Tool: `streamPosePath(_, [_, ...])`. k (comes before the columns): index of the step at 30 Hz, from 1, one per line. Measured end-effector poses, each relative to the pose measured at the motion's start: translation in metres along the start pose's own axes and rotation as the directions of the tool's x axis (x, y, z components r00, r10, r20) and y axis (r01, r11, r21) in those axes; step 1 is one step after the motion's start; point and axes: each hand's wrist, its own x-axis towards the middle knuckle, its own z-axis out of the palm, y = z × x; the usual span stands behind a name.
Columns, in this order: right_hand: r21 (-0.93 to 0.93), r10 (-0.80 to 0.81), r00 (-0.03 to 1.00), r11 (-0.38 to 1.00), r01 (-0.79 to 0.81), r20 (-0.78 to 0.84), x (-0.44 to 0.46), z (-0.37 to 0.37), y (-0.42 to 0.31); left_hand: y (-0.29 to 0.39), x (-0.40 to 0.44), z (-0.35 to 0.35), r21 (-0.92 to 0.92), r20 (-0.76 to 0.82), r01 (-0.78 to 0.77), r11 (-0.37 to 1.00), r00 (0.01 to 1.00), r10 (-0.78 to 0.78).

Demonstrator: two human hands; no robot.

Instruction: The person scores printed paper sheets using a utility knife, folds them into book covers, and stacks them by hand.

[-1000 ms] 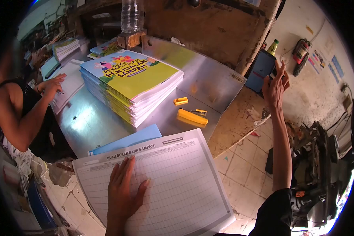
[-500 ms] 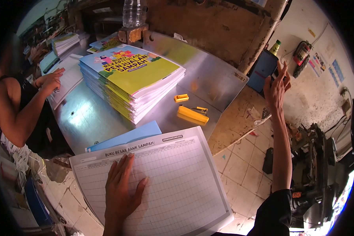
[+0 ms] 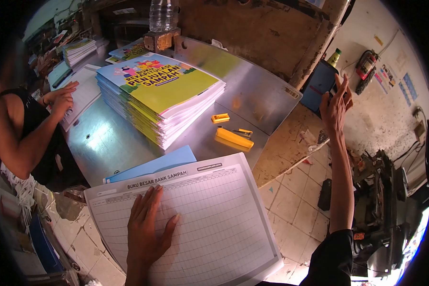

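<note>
My left hand point(image 3: 150, 224) lies flat on a large printed sheet with a grid point(image 3: 214, 214), its fingers spread near the heading. Raised at the right, my right hand point(image 3: 336, 105) has its fingers apart beside a dark phone point(image 3: 318, 86); whether a fingertip touches the screen I cannot tell. A blue cover point(image 3: 162, 164) shows behind the sheet's top edge. Beyond it stands a tall stack of booklets point(image 3: 162, 90) with green and blue covers. A yellow stapler point(image 3: 234, 137) and a small yellow object point(image 3: 220, 117) lie to the right of the stack.
At the left a co-worker's hands point(image 3: 62, 99) rest on an open booklet point(image 3: 83, 90) on the metal table point(image 3: 100, 138). A plastic bottle point(image 3: 162, 16) stands on a wooden block point(image 3: 162, 40). A fire extinguisher point(image 3: 366, 64) hangs on the right wall.
The view has shifted slightly. The co-worker's hands have come closer together over the booklet. My left hand stays on the sheet and my right hand stays beside the phone.
</note>
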Motion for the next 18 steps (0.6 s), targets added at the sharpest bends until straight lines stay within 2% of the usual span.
streamPosePath(4, [0.004,0.018,1.0,1.0,-0.018,0.025,0.0001,-0.0004,0.0007,0.0025,0.0014,-0.0009,0.0,-0.008,-0.008,1.0,1.0,0.008])
streamPosePath(6, [0.0,0.009,1.0,1.0,-0.009,-0.029,-0.0002,-0.0008,-0.0014,0.0033,0.0015,-0.0016,0.005,-0.015,-0.015,1.0,1.0,0.015])
streamPosePath(10, [0.017,0.054,0.998,0.998,-0.053,-0.04,0.0007,-0.0035,-0.0053,0.0032,0.0019,-0.0035,0.0,-0.002,-0.012,1.0,1.0,0.012])
streamPosePath(18, [0.056,0.016,0.997,0.998,-0.012,-0.074,-0.0019,-0.0033,-0.0014,-0.003,0.0068,-0.004,0.038,-0.007,-0.064,0.997,0.998,0.064])
